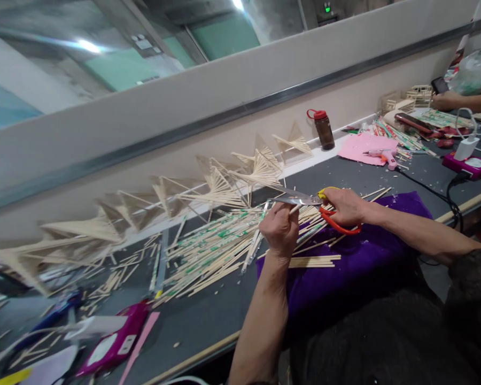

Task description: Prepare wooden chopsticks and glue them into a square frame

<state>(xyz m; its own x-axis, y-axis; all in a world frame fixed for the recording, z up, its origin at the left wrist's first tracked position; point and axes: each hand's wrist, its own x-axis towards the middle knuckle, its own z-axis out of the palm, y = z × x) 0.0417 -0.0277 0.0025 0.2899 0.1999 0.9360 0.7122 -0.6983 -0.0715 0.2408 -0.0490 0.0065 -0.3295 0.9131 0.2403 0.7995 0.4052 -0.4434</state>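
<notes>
My right hand (pixel 342 207) is closed round the handles of a pair of scissors (pixel 300 198), one handle yellow and one red. The blades point left, just above my left hand (pixel 279 227). That hand is closed in a fist on what looks like a wooden chopstick (pixel 293 209), its pale end showing at the fingers; most of it is hidden. A heap of chopsticks (pixel 220 238), some in clear wrappers with green print, lies left of my left hand. More bare chopsticks (pixel 315 262) rest on the purple cloth (pixel 320 291) beneath my hands.
Fan-shaped stick models (pixel 218 187) line the wall. A brown bottle (pixel 324 131) with a red lid stands there. At right are a pink glue gun (pixel 385 155), a magenta power strip (pixel 468 164) with cords and another person's hand (pixel 447 100). Another magenta power strip (pixel 116 337) lies front left.
</notes>
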